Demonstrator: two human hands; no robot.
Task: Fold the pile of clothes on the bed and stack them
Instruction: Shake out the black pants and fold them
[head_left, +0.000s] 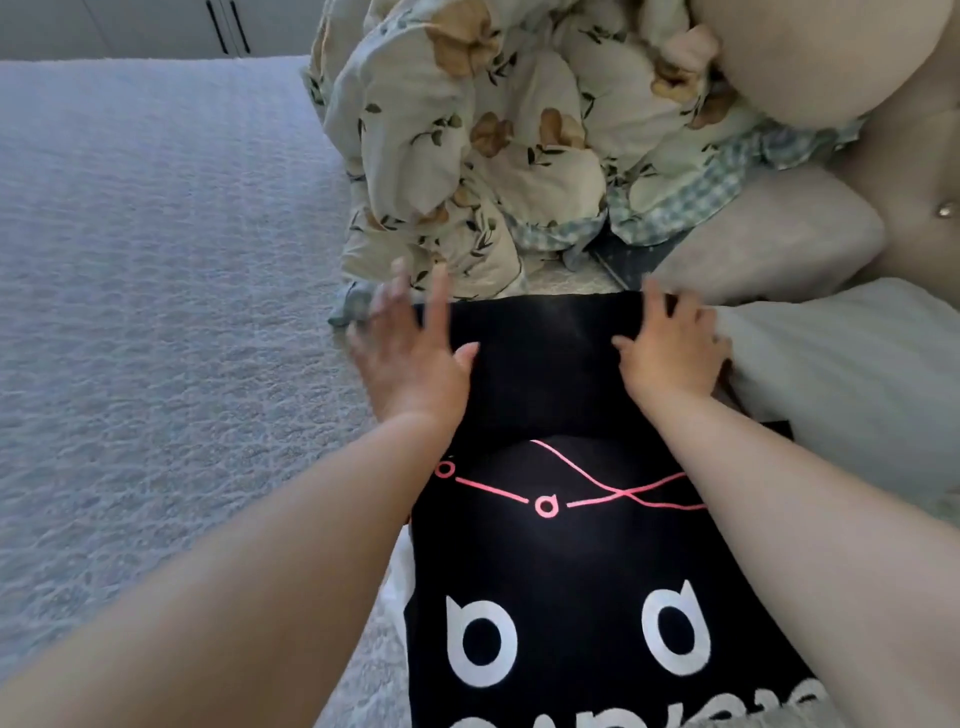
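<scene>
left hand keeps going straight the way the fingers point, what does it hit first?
Probably the floral duvet. The left hand lies flat at the far left corner of the black shirt, fingers pointing away from the person toward the bunched duvet just beyond. The gap between them is hard to judge.

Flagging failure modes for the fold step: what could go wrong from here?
1. The left hand lies half off the black shirt's far corner, so the fold may go uneven.
2. The right hand is pressed against the grey garment and may drag it along.
3. The floral duvet crowds the far edge.
</scene>
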